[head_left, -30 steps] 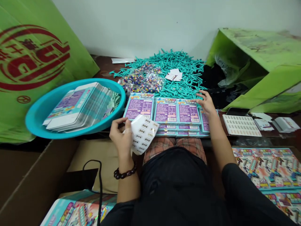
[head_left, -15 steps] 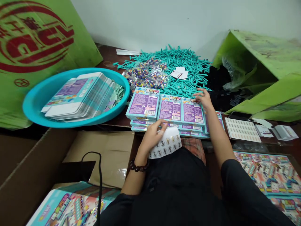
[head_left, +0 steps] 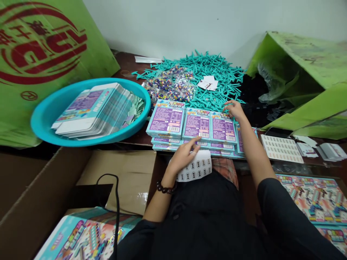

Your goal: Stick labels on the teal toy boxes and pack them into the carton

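My left hand [head_left: 185,155] holds a white sheet of round stickers [head_left: 199,166] over my lap. Its index finger reaches up to the lower edge of the middle purple-and-turquoise box [head_left: 197,124]. My right hand [head_left: 234,109] hovers at the upper right of another such box [head_left: 222,129], fingers bent and apart, with nothing visible in them. Whether they touch that box I cannot tell. A third box [head_left: 166,117] lies to the left, and more boxes are stacked underneath with their printed backs up.
Behind the boxes lie a heap of turquoise plastic pieces [head_left: 217,68] and bags of coloured beads [head_left: 172,85]. A blue basin [head_left: 36,126] with flat cartons stands left. At right are a second sticker sheet [head_left: 282,148], card stacks [head_left: 332,151] and a green carton [head_left: 306,68].
My left hand has shifted slightly right with the sticker sheet, its index finger now stretched further over the middle box's edge. My right hand stays almost in place; the view has shifted a little.
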